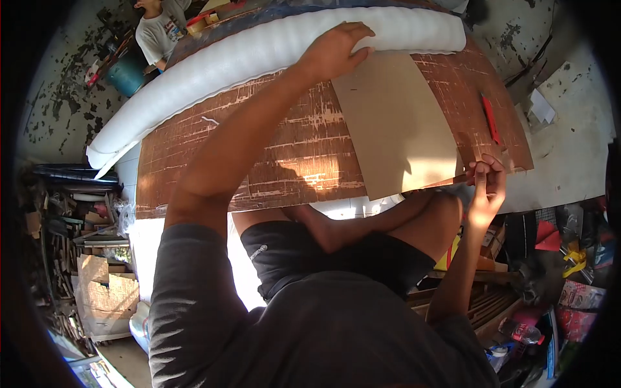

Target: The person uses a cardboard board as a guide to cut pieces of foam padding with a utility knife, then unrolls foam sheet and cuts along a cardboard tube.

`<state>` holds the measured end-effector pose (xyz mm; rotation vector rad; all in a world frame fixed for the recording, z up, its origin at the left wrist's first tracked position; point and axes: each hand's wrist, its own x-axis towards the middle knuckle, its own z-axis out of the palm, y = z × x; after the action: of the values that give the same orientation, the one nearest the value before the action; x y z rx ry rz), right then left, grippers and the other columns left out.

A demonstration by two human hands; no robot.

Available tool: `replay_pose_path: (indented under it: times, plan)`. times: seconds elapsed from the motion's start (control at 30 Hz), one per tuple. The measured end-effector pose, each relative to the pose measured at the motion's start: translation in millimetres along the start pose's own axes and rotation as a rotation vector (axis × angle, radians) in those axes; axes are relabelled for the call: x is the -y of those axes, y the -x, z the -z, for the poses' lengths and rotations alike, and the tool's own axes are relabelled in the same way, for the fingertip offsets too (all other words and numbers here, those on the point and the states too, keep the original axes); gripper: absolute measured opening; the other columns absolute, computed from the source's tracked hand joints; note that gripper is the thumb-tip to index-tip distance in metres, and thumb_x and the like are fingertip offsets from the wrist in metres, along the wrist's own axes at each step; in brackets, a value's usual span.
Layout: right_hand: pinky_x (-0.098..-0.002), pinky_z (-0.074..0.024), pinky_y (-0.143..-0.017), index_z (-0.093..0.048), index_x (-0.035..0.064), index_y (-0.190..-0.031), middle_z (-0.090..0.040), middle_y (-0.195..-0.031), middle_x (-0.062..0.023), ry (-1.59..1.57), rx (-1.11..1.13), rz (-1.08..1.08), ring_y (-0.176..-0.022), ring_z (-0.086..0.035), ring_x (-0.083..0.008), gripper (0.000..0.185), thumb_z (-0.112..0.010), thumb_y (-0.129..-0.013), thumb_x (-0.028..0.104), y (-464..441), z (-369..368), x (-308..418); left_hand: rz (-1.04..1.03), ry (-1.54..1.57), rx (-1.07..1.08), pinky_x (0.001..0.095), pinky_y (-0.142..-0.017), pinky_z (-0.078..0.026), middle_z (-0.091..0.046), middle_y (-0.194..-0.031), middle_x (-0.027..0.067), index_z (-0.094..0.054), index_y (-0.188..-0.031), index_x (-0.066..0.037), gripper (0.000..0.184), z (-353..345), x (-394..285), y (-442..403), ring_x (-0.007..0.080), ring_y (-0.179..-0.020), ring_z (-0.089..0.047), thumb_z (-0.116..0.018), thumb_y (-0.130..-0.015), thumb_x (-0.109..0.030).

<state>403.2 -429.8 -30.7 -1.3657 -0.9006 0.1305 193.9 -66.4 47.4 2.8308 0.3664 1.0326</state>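
A long roll of white foam sheet (213, 68) lies across the far side of a brown, scored wooden board (259, 139). My left hand (336, 50) rests on the roll, fingers stretched out and thumb apart. Below it, a flat tan cardboard sheet (398, 123) runs from the roll to the board's near edge, with sunlight on its lower corner. My right hand (488, 187) is beside the board's near right edge, fingers curled together; whatever they may pinch is too small to make out. A red cutter knife (490, 119) lies on the board above my right hand.
Another person in a white shirt (160, 32) is at the far left, near a teal bucket (126, 76). Stacked wood scraps (55, 242) stand at lower left. A plastic bottle (522, 333) and colourful packets (581, 304) lie at lower right. My crossed legs are against the near edge.
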Motion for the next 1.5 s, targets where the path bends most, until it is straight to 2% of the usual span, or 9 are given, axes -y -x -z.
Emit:
replay_pose_path:
  times: [0.13,0.17,0.23,0.4,0.43,0.5,0.9,1.23,1.5]
  plan:
    - [-0.021,-0.0442,-0.053,-0.053,0.0086,-0.106,-0.06,-0.08,-0.0023,-0.245,-0.005,-0.3,-0.065,-0.058,-0.0093,0.011,-0.064,-0.103,0.011,71.7,-40.3,40.2,-0.015,-0.215,-0.074,0.047,-0.111,-0.044,-0.061,-0.139,0.0197,-0.061,-0.137,-0.01,0.051,23.6,70.0,-17.8,0.0395,-0.128,-0.058,-0.062,-0.099,-0.044]
    - [-0.0216,-0.0433,-0.05,-0.05,0.0102,-0.104,-0.059,-0.078,-0.0025,-0.361,-0.002,-0.356,-0.063,-0.057,-0.0105,0.013,-0.062,-0.102,0.007,86.0,-45.4,41.6,0.171,-0.275,0.061,0.0502,-0.114,-0.042,-0.051,-0.147,0.0301,-0.055,-0.135,0.006,0.054,42.4,59.5,-20.5,0.0453,-0.135,-0.05,-0.062,-0.099,-0.032]
    - [-0.0235,-0.0444,-0.05,-0.048,0.0107,-0.107,-0.06,-0.08,-0.0056,-0.424,0.047,-0.526,-0.063,-0.058,-0.013,0.012,-0.059,-0.103,0.011,106.8,-57.2,57.4,0.228,-0.36,0.044,0.0491,-0.115,-0.041,-0.051,-0.147,0.0302,-0.054,-0.138,0.007,0.066,46.5,76.4,-21.4,0.0445,-0.138,-0.048,-0.064,-0.096,-0.043]
    - [-0.0317,-0.0597,-0.068,-0.05,0.0054,-0.124,-0.068,-0.114,-0.0185,-0.564,0.216,-0.816,-0.094,-0.071,-0.0237,0.022,-0.057,-0.105,0.014,121.1,-73.2,61.2,0.472,-0.426,-0.049,0.0497,-0.113,-0.041,-0.059,-0.144,0.0187,-0.052,-0.149,-0.015,0.076,9.9,130.2,-18.1,0.0394,-0.132,-0.057,-0.047,-0.097,-0.07]
    - [-0.0345,-0.0624,-0.075,-0.05,0.0043,-0.127,-0.067,-0.122,-0.0207,-0.617,0.26,-0.868,-0.103,-0.072,-0.0266,0.026,-0.057,-0.105,0.015,119.6,-75.7,61.6,0.521,-0.337,0.218,0.0502,-0.114,-0.04,-0.057,-0.147,0.0179,-0.048,-0.152,-0.018,0.086,22.7,121.7,-18.0,0.0388,-0.135,-0.055,-0.039,-0.093,-0.079]
    - [-0.0355,-0.0632,-0.077,-0.05,0.0036,-0.128,-0.067,-0.123,-0.02,-0.636,0.271,-0.868,-0.106,-0.071,-0.0269,0.026,-0.057,-0.105,0.016,115.2,-79.8,65.1,0.573,-0.257,0.481,0.0507,-0.115,-0.038,-0.056,-0.149,0.0171,-0.044,-0.156,-0.021,0.096,35.0,105.4,-6.2,0.0382,-0.138,-0.053,-0.031,-0.089,-0.088]
    - [-0.0386,-0.0615,-0.087,-0.051,0.0039,-0.125,-0.066,-0.122,-0.0192,-0.753,0.186,-0.933,-0.114,-0.069,-0.0293,0.024,-0.057,-0.106,0.016,109.4,-95.6,74.2,0.607,-0.295,0.341,0.0522,-0.116,-0.037,-0.054,-0.152,0.0164,-0.048,-0.155,-0.026,0.102,27.0,87.7,-8.6,0.036,-0.141,-0.049,-0.043,-0.079,-0.094]
    - [-0.0274,-0.0484,-0.055,-0.06,-0.0032,-0.115,-0.069,-0.087,-0.0115,-0.761,0.221,-0.742,-0.064,-0.063,-0.0186,0.034,-0.052,-0.109,0.03,50.1,-113.2,99.7,0.593,-0.267,0.359,0.0492,-0.116,-0.038,-0.053,-0.151,0.0186,-0.045,-0.156,-0.025,0.109,27.1,95.6,-9.5,0.0393,-0.14,-0.049,-0.052,-0.072,-0.094]
    - [-0.0241,-0.042,-0.043,-0.062,-0.0002,-0.105,-0.066,-0.079,-0.0077,-0.583,0.116,-0.711,-0.052,-0.058,-0.0142,0.025,-0.064,-0.102,0.025,60.3,-127.2,79.3,0.471,-0.302,0.355,0.0476,-0.115,-0.041,-0.054,-0.148,0.0216,-0.04,-0.158,-0.026,0.114,29.0,94.5,-6.6,0.0392,-0.137,-0.052,-0.066,-0.066,-0.088]
